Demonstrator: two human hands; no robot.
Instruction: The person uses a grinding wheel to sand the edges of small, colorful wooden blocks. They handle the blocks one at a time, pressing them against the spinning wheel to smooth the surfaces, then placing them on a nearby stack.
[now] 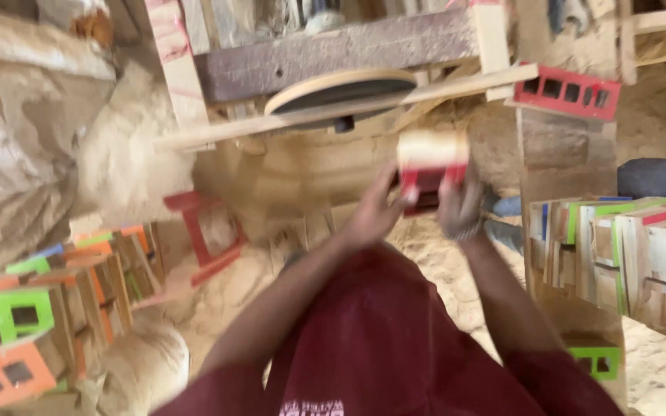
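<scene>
Both my hands hold a small wooden block (432,158) with a bare top and red-painted sides, raised in front of me at the middle of the view. My left hand (375,212) grips its left lower side and my right hand (460,204) grips its right side. The block is blurred by motion. Just beyond it sits a round sanding disc (341,91) with a pale wooden rim, mounted under a dark wooden beam (333,50).
Stacks of painted wooden blocks stand at the left, orange and green (25,323), and at the right, green, red and blue (626,246). A red block (568,91) rests on a post at upper right. A red frame (202,231) lies in sawdust.
</scene>
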